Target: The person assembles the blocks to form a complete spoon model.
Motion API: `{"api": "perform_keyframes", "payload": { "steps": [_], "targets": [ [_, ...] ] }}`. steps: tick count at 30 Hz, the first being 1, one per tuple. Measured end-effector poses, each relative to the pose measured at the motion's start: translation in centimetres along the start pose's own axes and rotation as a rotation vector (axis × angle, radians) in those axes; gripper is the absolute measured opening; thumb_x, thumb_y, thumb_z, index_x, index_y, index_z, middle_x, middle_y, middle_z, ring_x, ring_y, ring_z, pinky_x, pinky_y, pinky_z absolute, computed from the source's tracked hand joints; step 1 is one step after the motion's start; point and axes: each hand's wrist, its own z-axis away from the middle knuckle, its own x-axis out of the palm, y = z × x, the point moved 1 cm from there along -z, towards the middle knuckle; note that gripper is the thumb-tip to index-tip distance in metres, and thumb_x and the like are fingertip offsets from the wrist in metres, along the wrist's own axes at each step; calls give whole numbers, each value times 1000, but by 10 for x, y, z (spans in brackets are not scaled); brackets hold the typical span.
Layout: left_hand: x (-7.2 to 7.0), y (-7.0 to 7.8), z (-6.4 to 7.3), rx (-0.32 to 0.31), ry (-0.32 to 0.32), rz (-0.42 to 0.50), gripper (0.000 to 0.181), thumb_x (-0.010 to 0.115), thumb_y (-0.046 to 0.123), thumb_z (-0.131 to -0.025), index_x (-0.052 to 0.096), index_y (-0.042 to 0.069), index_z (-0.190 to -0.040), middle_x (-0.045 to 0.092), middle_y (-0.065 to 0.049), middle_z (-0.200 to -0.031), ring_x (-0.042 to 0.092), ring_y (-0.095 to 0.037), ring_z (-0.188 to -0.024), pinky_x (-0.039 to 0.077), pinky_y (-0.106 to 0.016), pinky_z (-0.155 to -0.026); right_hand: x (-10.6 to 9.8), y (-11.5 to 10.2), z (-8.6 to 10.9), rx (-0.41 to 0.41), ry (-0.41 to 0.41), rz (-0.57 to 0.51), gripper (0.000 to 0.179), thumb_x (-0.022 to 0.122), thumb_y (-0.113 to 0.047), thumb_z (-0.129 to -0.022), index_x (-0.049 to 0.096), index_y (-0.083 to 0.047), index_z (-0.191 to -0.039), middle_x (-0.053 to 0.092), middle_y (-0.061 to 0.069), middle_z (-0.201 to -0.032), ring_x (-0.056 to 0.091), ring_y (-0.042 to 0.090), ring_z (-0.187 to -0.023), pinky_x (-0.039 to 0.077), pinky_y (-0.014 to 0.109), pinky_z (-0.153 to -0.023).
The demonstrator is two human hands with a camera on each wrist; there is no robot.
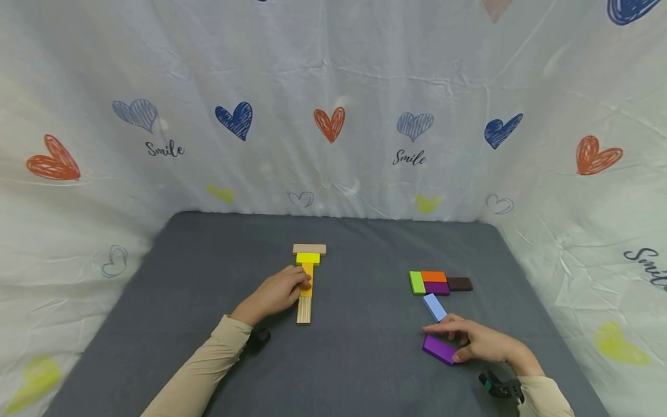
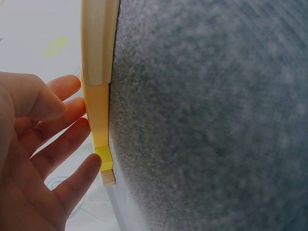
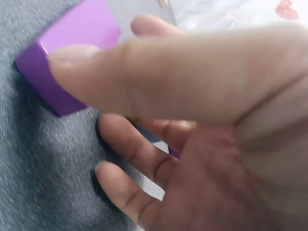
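Observation:
My left hand [image 1: 276, 292] reaches over a row of flat blocks, its fingertips at an orange-yellow block [image 2: 98, 113]. Below that block lies a light wooden strip [image 1: 304, 311]. Above it come a bright yellow block [image 1: 308, 258] and a tan block [image 1: 310, 249] set crosswise, like a T. At the right, my right hand [image 1: 482, 341] hovers low over a purple block [image 1: 438, 348], thumb on its near end and index finger stretched past its far side. Just beyond lies a light blue block [image 1: 435, 307], tilted. In the right wrist view, the thumb overlaps the purple block's corner.
Behind the light blue block sits a cluster: a lime green block [image 1: 417, 282], an orange block [image 1: 433, 277], a second purple block [image 1: 436, 288] and a dark brown block [image 1: 460, 284]. A grey cloth covers the table [image 1: 359, 347]. A white heart-printed curtain [image 1: 365, 75] surrounds it.

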Motion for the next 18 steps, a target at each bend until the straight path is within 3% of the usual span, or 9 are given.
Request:
{"api": "perform_keyframes", "payload": {
  "steps": [6, 18],
  "targets": [
    [-1, 1, 1, -14, -10, 3, 24, 54, 5, -95, 70, 17, -109, 63, 5, -110, 58, -11, -102, 54, -31, -85, -3, 4, -3, -26, -49, -17, 68, 68, 2, -77, 54, -10, -142, 47, 17, -117, 41, 17, -94, 38, 25, -63],
    [-2, 2, 0, -17, -3, 5, 24, 55, 6, -95, 69, 17, -110, 64, 5, -108, 58, -11, -102, 54, -32, -85, 2, 4, -5, 48, 17, -3, 67, 70, 3, -73, 61, -15, -136, 47, 13, -111, 41, 17, -91, 34, 26, -62]
  ]
}}
